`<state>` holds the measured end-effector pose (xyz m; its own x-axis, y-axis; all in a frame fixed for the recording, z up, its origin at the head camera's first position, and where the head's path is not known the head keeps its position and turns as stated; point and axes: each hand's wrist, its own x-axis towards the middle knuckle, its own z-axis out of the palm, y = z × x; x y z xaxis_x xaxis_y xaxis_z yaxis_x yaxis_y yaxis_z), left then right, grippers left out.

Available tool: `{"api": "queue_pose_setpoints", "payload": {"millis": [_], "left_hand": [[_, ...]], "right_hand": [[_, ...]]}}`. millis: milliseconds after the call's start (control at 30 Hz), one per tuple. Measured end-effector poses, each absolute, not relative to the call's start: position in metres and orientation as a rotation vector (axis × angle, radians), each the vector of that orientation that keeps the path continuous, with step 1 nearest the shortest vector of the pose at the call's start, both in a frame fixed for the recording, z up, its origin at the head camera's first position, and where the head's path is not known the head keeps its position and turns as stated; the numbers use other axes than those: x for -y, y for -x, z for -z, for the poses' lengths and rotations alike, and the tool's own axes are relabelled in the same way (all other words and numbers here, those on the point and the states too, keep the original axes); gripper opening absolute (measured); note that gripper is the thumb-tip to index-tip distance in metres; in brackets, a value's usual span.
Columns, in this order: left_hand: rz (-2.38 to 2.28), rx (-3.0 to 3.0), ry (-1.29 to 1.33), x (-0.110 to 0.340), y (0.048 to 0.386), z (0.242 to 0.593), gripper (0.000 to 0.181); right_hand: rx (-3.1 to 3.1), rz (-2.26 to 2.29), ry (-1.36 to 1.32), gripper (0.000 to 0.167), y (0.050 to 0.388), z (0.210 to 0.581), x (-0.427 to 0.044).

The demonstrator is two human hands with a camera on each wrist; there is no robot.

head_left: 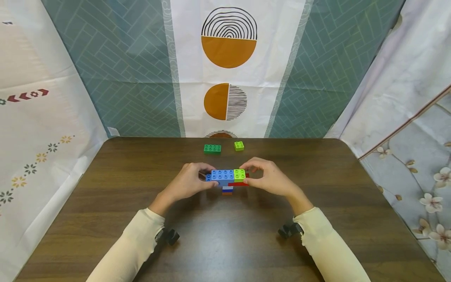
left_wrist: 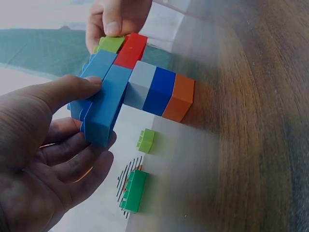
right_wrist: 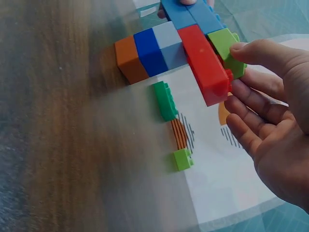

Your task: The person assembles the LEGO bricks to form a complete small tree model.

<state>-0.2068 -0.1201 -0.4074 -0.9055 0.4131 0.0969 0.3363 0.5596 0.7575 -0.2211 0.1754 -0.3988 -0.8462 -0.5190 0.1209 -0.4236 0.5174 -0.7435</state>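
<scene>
A toy brick build stands on the table, its column an orange brick (left_wrist: 179, 98) at the bottom, a dark blue brick (left_wrist: 159, 92) and a pale blue-grey brick (left_wrist: 140, 85). Across the column lie a lower blue brick (left_wrist: 107, 104) and a red brick (right_wrist: 205, 67), end to end. On top of these sit another blue brick (head_left: 222, 175) and a lime brick (head_left: 239, 175). My left hand (head_left: 188, 180) pinches the blue bricks at the left end, thumb in front. At the right end, my right hand (head_left: 269, 179) pinches the lime brick between thumb and fingers.
Behind the build, a green brick (head_left: 212, 149) and a small loose lime brick (head_left: 239, 146) lie on the wooden table (head_left: 218, 243). A patterned cloth (head_left: 141, 78) hangs along the table's far edge, with more cloth at both sides.
</scene>
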Motion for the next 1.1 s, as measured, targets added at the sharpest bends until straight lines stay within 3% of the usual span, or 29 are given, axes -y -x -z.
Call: {"api": "queue_pose_setpoints", "payload": {"millis": [1100], "left_hand": [[-1.273,-2.733,-0.674,0.1195,0.2041,0.4043,0.041]], "right_hand": [[-2.658,1.286,0.821,0.028,0.2214,0.4078,-0.1706]]}}
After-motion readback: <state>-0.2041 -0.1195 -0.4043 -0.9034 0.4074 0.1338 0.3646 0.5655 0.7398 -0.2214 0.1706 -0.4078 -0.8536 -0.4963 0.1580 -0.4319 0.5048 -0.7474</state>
